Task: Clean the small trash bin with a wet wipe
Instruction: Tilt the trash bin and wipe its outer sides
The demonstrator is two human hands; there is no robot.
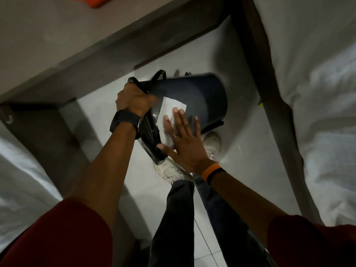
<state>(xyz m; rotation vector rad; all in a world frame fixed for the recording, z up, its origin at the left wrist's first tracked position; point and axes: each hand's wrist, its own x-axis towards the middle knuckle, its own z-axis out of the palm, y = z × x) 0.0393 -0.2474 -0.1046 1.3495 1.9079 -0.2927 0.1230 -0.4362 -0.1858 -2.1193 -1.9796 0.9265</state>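
Note:
A small dark trash bin is tipped on its side above the tiled floor, its base pointing right. My left hand grips its rim at the left, next to the black lid and wire handle. A white wet wipe lies flat on the bin's side wall. My right hand presses on the wipe with fingers spread flat, partly covering it. The bin looks blurred by motion.
A grey table spans the upper left, with an orange object on it. White bedding lies to the right behind a dark bed frame. More bedding is at the left. My feet in white shoes stand below the bin.

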